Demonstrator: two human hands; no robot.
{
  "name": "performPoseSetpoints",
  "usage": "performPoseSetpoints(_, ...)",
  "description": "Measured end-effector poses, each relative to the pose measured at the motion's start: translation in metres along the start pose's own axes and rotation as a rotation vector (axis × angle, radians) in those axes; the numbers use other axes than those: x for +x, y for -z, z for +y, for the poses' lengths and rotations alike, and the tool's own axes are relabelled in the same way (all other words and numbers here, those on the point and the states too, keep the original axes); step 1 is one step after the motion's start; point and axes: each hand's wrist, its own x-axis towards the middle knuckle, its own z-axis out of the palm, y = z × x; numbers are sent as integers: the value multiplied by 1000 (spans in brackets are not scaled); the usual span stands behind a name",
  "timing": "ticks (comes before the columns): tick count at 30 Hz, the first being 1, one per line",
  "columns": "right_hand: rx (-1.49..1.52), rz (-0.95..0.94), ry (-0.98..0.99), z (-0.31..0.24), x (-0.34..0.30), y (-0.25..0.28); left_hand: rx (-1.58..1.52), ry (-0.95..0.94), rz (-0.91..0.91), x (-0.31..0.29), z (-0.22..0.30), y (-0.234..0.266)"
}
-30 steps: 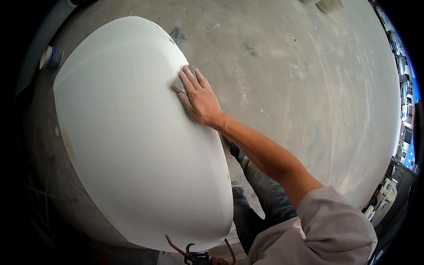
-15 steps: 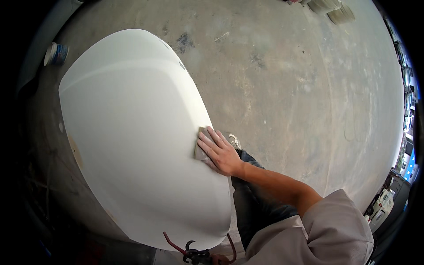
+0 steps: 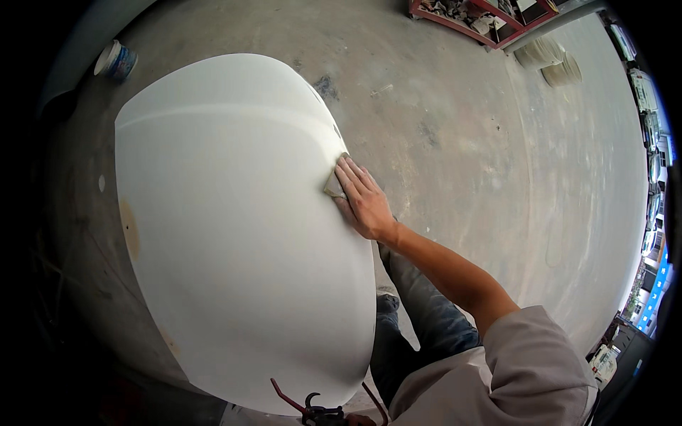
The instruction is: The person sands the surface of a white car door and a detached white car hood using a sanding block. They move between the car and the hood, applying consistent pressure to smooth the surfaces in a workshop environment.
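Note:
A large, white, curved car hood (image 3: pixel 241 227) takes up the left and middle of the view. Along its right edge, my right hand (image 3: pixel 364 200) presses a thin grey-beige sanding pad (image 3: pixel 334 186) flat against the surface. The fingers lie close together over the pad, pointing up and left, and the thumb is partly hidden. Tan patches (image 3: pixel 129 228) show on the hood's left edge. My left hand is out of view.
A red-and-black metal stand part (image 3: pixel 323 414) rises at the hood's near end. A white-and-blue bucket (image 3: pixel 116 61) stands far left. A red rack (image 3: pixel 490 21) and pale buckets (image 3: pixel 561 67) are at the far right on the concrete floor (image 3: pixel 469 163).
My right hand has slid the pad farther up along the hood's right edge. The view has shifted, bringing the red rack into sight, and my legs appear in a different position.

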Motion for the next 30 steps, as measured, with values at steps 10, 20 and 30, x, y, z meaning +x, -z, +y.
performPoseSetpoints(10,191,-146,424,2,201,-34,1,87,241,17,-2,-184)
performPoseSetpoints(20,81,-494,377,56,115,44,-210,60,180,8,84,-274)
performPoseSetpoints(30,87,-253,531,-22,264,-43,-318,5,159,14,52,-292)
